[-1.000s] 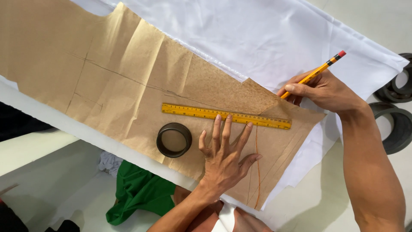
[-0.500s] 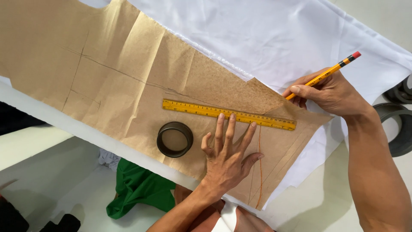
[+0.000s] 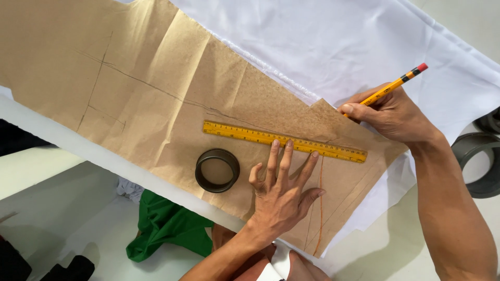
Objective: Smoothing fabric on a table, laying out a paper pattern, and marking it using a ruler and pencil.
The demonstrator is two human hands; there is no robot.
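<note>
A creased sheet of brown pattern paper (image 3: 156, 88) lies over white fabric (image 3: 323, 36) on a white table. A yellow ruler (image 3: 245, 134) rests across the paper. My left hand (image 3: 284, 195) is spread flat on the paper, fingertips pressing the ruler's lower edge. My right hand (image 3: 393, 114) holds a yellow pencil (image 3: 388, 89) with a red eraser end, its tip at the paper near the ruler's right end. A black ring (image 3: 217, 170) sits on the paper just left of my left hand.
Pencil lines and an orange curved line (image 3: 320, 208) mark the paper. Two dark rings (image 3: 482, 161) lie at the right edge. Below the table's front edge I see green cloth (image 3: 166, 226) on a pale floor.
My right hand with the pencil has shifted slightly right along the ruler's end. My left hand stays pressed on the ruler. The view has drifted a little.
</note>
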